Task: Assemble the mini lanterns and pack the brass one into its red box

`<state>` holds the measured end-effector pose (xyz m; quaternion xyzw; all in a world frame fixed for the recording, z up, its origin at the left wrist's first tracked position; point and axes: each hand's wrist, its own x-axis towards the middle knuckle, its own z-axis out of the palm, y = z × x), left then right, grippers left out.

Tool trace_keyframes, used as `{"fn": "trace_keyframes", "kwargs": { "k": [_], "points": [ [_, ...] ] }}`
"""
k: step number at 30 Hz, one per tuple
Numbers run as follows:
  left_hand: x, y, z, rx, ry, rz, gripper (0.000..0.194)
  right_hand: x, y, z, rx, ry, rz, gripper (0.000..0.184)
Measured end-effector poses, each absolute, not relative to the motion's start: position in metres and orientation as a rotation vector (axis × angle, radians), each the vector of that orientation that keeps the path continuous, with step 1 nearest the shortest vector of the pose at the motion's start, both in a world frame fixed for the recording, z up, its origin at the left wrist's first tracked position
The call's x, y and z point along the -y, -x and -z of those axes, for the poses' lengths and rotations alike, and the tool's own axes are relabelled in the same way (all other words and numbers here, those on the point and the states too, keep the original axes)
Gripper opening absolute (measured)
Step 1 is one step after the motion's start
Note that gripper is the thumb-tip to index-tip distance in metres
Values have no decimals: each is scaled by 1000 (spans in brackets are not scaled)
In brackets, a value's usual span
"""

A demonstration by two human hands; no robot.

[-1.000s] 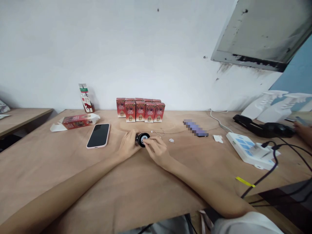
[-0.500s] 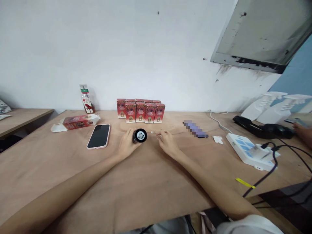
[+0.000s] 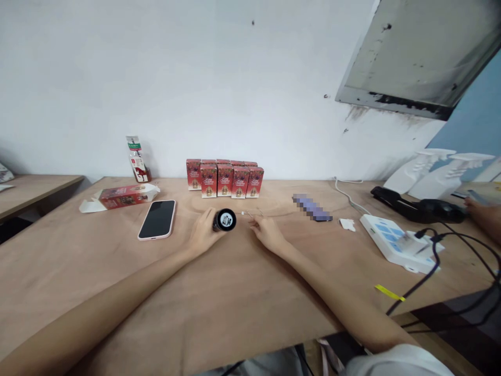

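Observation:
My left hand (image 3: 203, 235) grips a small black cylinder (image 3: 224, 220) that lies on the wooden table (image 3: 219, 292), its pale round end facing me. My right hand (image 3: 267, 233) rests on the table just right of the cylinder, fingers curled, fingertips by some tiny metal parts (image 3: 250, 213). Whether it holds one of them is too small to tell. A row of small red boxes (image 3: 225, 178) stands behind both hands near the wall.
A phone in a pink case (image 3: 157, 219) lies left of my hands, with an open red carton (image 3: 121, 196) and a small bottle (image 3: 136, 159) behind it. A white power strip (image 3: 395, 237) with black cables lies at right. Another person's hand (image 3: 483, 214) shows at the far right.
My right hand left the cylinder's end face and moved right to the tiny metal parts. The left hand kept its grip and turned the cylinder slightly.

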<state>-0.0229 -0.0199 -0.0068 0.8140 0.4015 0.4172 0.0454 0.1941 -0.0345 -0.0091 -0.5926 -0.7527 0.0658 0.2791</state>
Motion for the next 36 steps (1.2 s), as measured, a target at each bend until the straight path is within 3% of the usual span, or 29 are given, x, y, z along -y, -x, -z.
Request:
{"fn": "trace_keyframes", "kwargs": {
  "k": [6,10,17,25,36],
  "points": [
    [21,22,4,-1168,-2550,-1224,27,24,-195,19,1728,1376,-734,11],
    [24,21,3,-1170,-2609,-1170,27,26,-187,22,1514,1215,-789,14],
    [28,19,3,-1256,-2714,-1028,25,53,-156,17,1286,907,-589,19],
    [30,19,5,-1184,-2803,-1051,21,76,-146,13,1619,850,-144,5],
    [30,20,5,-1197,-2850,-1026,25,77,-145,13,1833,647,404,13]
  ]
}}
